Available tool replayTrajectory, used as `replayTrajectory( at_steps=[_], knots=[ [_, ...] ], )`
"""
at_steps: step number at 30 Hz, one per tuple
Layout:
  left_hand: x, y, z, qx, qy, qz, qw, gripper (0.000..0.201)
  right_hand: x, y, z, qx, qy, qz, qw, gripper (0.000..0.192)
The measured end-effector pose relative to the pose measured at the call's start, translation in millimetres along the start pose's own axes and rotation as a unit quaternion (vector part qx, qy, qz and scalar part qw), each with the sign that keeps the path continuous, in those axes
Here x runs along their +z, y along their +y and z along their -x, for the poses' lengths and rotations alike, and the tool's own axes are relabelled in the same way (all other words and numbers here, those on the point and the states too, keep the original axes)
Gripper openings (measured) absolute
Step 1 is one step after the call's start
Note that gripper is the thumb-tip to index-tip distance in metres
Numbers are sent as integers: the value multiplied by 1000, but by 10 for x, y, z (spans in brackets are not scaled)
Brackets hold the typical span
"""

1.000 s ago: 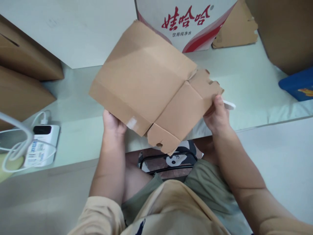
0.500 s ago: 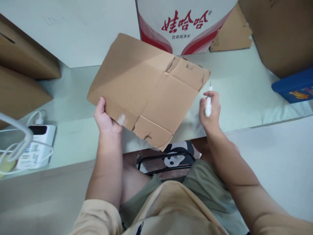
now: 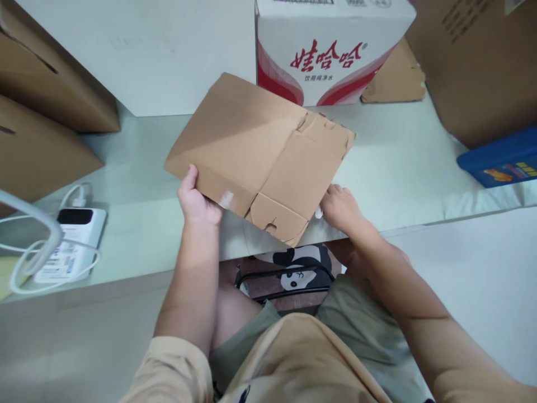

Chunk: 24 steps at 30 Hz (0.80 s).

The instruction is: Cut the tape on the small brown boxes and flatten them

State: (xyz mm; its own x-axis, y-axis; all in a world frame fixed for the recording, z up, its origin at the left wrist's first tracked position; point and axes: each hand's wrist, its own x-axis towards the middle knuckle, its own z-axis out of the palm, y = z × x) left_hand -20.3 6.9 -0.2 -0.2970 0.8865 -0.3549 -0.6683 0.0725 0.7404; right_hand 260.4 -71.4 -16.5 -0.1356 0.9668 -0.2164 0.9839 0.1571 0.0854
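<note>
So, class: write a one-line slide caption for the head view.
Left hand grips flattened cardboard over the table; right hand at its edge.

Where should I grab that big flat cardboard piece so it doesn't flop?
Probably grab the flattened cardboard by its long near-left edge, coming from the left, where the left hand already pinches it. That edge is straight and whole; the right end is torn and creased, so it would likely bend.
</note>
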Motion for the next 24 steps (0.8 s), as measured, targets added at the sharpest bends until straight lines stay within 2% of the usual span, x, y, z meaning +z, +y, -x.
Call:
replayTrajectory(
  at_steps=[6,8,9,10,12,13,14,15,16,20,22,24],
  knots=[
    [21,26,21,-27,3,55,998,22,-84,43,49,13,-2,-12,1000,43],
    [24,24,18,-30,0,53,998,22,-145,123,85,40,27,-122,991,43],
    [24,18,18,-34,-6,51,998,22,-173,164,114,52,43,-237,969,40],
    [25,9,20,-41,-15,47,998,21,-195,199,150,58,54,-379,922,37],
    [35,-24,41,-58,-35,34,997,20,-214,235,241,58,58,-641,763,37],
    [45,-46,60,-66,-44,26,996,19,-211,234,292,60,55,-717,692,42],
    [57,-71,83,-76,-55,16,995,18,-202,224,345,72,57,-761,642,47],
    [70,-96,108,-88,-65,4,994,17,-191,208,400,94,64,-782,613,51],
    [84,-120,134,-102,-74,-9,992,16,-181,195,457,119,73,-788,599,53],
    [107,-155,190,-170,-131,-70,974,27,-219,253,732,189,91,-787,580,58],
    [100,-129,184,-197,-168,-95,961,35,-287,379,897,239,149,-760,585,57],
    [91,-97,168,-205,-185,-107,955,37,-365,555,1045,302,250,-705,590,54]
  ],
)
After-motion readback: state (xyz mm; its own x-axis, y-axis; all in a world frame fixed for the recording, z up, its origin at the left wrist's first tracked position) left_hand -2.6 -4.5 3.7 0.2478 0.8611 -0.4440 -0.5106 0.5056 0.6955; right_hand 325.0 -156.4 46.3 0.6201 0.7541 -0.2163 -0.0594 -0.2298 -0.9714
